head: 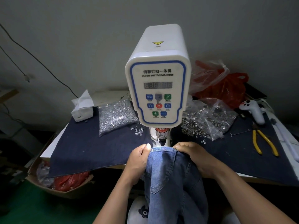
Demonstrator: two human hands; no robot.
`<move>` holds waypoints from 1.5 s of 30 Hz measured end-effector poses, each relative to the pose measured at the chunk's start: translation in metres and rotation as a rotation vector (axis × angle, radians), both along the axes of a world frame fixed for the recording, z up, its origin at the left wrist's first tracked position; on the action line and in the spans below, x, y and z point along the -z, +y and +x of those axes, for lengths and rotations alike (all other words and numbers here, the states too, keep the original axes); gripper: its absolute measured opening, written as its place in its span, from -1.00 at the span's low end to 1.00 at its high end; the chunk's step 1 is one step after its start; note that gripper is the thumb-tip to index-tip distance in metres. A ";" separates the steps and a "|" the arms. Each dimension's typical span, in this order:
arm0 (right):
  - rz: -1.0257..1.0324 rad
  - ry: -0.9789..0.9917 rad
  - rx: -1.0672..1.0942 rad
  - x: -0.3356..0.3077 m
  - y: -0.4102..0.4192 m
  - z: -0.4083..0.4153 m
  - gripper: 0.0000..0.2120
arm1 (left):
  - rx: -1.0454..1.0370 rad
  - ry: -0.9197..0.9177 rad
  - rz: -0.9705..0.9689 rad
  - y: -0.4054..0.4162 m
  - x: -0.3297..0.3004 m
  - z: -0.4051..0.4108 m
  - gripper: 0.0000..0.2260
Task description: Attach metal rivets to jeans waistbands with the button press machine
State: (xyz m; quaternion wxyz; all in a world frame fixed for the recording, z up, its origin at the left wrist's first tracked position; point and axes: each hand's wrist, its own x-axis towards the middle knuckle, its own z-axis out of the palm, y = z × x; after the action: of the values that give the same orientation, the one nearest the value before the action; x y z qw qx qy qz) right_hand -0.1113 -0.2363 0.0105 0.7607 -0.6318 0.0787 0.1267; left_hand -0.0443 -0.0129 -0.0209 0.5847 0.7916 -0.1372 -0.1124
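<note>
1. Jeans were held at the table's front edge, waistband just below the button press machine.
2. The waistband was pinched by the left hand and the right hand, fingers curled.
3. Rivet bags were laid beside the machine.

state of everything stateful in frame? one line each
left hand: pinching jeans waistband
right hand: gripping waistband
jeans: held up at the press, rest hanging down
machine display: dim, no reading
pliers: lying on cloth, handles spread
left bag: lying flat, some pieces spilled beside it
tissue box: tissue sticking out
</note>
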 end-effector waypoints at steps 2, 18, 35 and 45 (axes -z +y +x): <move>-0.006 -0.004 0.006 -0.001 0.001 -0.001 -0.80 | 0.001 0.000 -0.002 0.000 0.000 0.000 -0.60; -0.078 -0.025 -0.001 -0.014 0.007 -0.009 -0.81 | 0.013 0.044 -0.024 0.000 -0.014 -0.008 -0.63; -0.010 -0.191 -0.191 -0.048 0.014 -0.046 -0.69 | 0.434 -0.312 0.218 0.015 -0.045 -0.061 -0.55; -0.085 -0.008 -0.047 -0.023 -0.003 -0.031 -0.85 | 0.230 -0.049 -0.126 0.011 -0.058 -0.060 -0.72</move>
State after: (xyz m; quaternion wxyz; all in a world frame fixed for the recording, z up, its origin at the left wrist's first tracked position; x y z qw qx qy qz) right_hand -0.1426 -0.2397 0.0336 0.7301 -0.6658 0.0663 0.1386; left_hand -0.1042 -0.0019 0.0370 0.6131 0.7348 -0.2479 -0.1505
